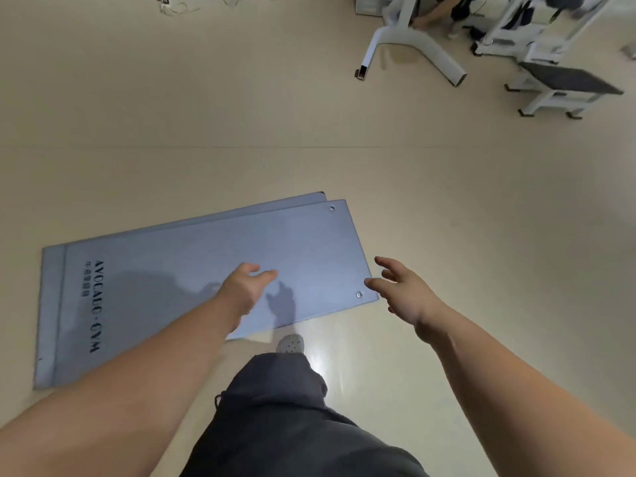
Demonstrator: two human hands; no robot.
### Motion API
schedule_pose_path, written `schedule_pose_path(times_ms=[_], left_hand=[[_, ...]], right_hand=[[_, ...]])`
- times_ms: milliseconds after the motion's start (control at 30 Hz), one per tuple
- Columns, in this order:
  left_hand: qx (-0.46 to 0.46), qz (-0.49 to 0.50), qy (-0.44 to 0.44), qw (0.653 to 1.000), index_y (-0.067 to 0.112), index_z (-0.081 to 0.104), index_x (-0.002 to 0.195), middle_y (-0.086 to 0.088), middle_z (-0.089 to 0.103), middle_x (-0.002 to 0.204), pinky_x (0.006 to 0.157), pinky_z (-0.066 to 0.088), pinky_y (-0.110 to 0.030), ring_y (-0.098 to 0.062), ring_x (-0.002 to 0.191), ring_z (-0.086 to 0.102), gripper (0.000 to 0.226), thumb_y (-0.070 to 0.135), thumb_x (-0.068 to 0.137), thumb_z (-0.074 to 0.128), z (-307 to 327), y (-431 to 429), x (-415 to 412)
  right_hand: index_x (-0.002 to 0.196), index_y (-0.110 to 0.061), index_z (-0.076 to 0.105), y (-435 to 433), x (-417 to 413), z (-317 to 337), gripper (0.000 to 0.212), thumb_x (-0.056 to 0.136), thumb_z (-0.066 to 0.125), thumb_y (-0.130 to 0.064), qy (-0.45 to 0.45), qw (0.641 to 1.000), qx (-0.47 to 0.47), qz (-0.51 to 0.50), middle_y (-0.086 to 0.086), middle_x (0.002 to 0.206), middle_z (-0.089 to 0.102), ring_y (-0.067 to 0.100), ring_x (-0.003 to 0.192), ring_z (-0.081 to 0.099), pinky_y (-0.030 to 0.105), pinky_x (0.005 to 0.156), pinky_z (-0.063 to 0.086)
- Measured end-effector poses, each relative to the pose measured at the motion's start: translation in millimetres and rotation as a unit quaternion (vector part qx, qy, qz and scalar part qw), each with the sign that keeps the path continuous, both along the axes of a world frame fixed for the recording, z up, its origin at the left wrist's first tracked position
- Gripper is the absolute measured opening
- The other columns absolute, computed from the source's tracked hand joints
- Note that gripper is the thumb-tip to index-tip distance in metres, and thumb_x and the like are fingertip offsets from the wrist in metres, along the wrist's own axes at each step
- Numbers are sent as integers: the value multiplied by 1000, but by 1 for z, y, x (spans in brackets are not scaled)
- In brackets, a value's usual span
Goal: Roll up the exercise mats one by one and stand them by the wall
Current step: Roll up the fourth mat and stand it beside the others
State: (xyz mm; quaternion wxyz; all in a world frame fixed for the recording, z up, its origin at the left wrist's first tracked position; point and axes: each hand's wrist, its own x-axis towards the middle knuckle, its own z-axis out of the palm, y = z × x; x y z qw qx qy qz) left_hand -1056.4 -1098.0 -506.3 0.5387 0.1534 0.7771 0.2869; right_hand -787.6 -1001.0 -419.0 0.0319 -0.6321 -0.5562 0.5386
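top mat (206,270) lies flat, unrolled, on the floor (447,218), stacked on a second mat (51,304) that shows along its left and far edges. left hand (246,287) above it — fingers loosely spread, empty. right hand (402,294) at the near-right corner — spread wide, holding nothing. bench (568,84) well apart.

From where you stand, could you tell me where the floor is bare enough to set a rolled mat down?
The floor is bare between the flat mats and the cables at the top left, and also right of the mats beyond the right hand. The top right is crowded with the white machine frame and bench.
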Motion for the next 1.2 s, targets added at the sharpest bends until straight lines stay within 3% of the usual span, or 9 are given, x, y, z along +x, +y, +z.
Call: schedule_pose_path(times_ms=[100, 167, 267, 467, 667, 833, 933, 1200], left_hand=[[-15, -31, 10, 999, 23, 44, 147, -17, 54, 140, 98, 49, -46, -35, 122, 57, 64, 48, 92, 66, 0, 73, 8], [-21, -39, 22, 999, 23, 43, 147, -17, 55, 140, 105, 46, -49, -35, 127, 55, 66, 50, 92, 67, 3, 118, 13], [-22, -28, 41, 999, 26, 44, 147, -11, 56, 136, 99, 48, -45, -32, 121, 58, 65, 52, 91, 67, 7, 172, 18], [-32, 117, 52, 991, 20, 49, 141, -8, 63, 113, 78, 48, -35, -26, 92, 62, 67, 49, 86, 73, -18, 251, 43], [-69, 335, 38, 939, 25, 47, 144, -6, 56, 137, 81, 44, -33, -28, 114, 61, 60, 49, 93, 67, -28, 295, 128], [-67, 451, 15, 890, 33, 44, 143, 1, 55, 139, 94, 42, -36, -23, 117, 59, 60, 56, 92, 64, -5, 295, 199], [-54, 504, 17, 862, 34, 44, 144, 3, 53, 141, 94, 40, -35, -21, 114, 59, 59, 55, 92, 63, -1, 293, 234], [-40, 577, -34, 815, 30, 44, 145, -5, 51, 146, 91, 40, -31, -24, 119, 55, 58, 48, 95, 65, -90, 308, 325]], right_hand=[[155, -35, 45, 79, 8, 2, 60, 99, 67, -31, -1, 1000, 6, 3, 3, 153, 46, 4, 103, 62, 29, 82, 50], [154, -34, 46, 129, 9, -1, 59, 100, 67, -30, 6, 1000, 7, 6, 4, 153, 47, 5, 103, 62, 27, 78, 48], [157, -33, 43, 194, 7, -10, 64, 98, 69, -33, 10, 999, -12, 41, 6, 157, 45, 21, 120, 60, 33, 93, 49], [156, -32, 45, 336, -7, -59, 63, 98, 70, -30, 6, 984, -44, 170, 7, 157, 45, 22, 123, 55, 42, 107, 48], [155, -31, 46, 462, -3, -93, 62, 98, 70, -33, -25, 940, -93, 328, 8, 154, 50, 28, 133, 56, 50, 114, 45], [155, -35, 44, 503, -13, -82, 63, 98, 69, -37, -74, 875, -99, 468, 7, 155, 49, 30, 134, 55, 53, 116, 43], [156, -36, 43, 502, -23, -86, 63, 98, 68, -39, -78, 842, -87, 527, 6, 156, 48, 29, 135, 54, 54, 116, 42], [158, -33, 40, 480, -7, -155, 63, 101, 66, -32, -90, 787, -58, 608, 8, 162, 41, 25, 141, 49, 44, 116, 41]])
